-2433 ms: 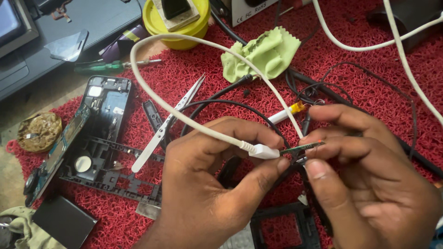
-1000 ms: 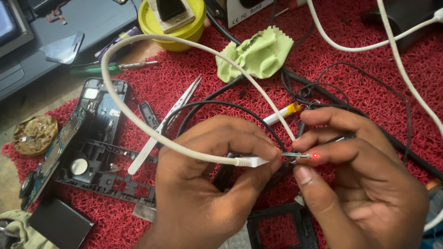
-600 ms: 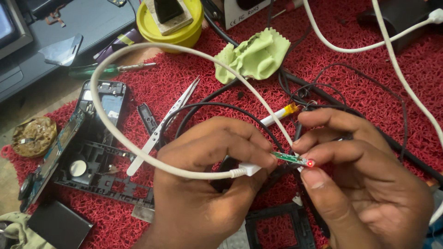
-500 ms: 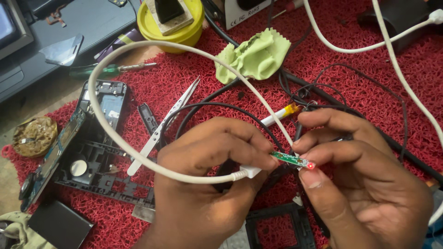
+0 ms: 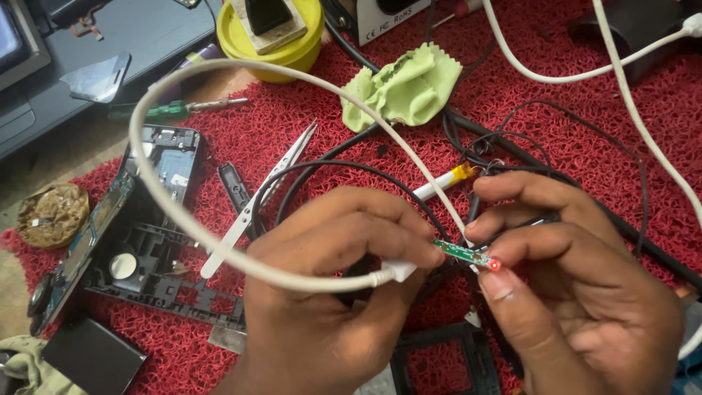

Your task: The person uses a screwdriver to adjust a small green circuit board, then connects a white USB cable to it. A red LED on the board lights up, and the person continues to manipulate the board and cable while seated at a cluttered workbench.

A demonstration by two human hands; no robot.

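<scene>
My left hand (image 5: 329,292) pinches the plug end of a white cable (image 5: 183,219) that loops up and left over the mat. My right hand (image 5: 578,292) holds a small green circuit board (image 5: 462,254) between thumb and fingers, with a tiny red light lit at its right end. The cable's plug meets the board's left end between my two hands, low in the middle of the view.
A red mesh mat (image 5: 556,124) carries an opened phone frame (image 5: 131,234), white tweezers (image 5: 256,201), a crumpled green cloth (image 5: 402,84), black wires (image 5: 512,146), a yellow round container (image 5: 270,36) and a green-handled screwdriver (image 5: 175,110). A dark square part (image 5: 91,358) lies bottom left.
The white cable's loop has swung wider to the left and my hands shifted slightly down. A red light has come on at the small board's end.
</scene>
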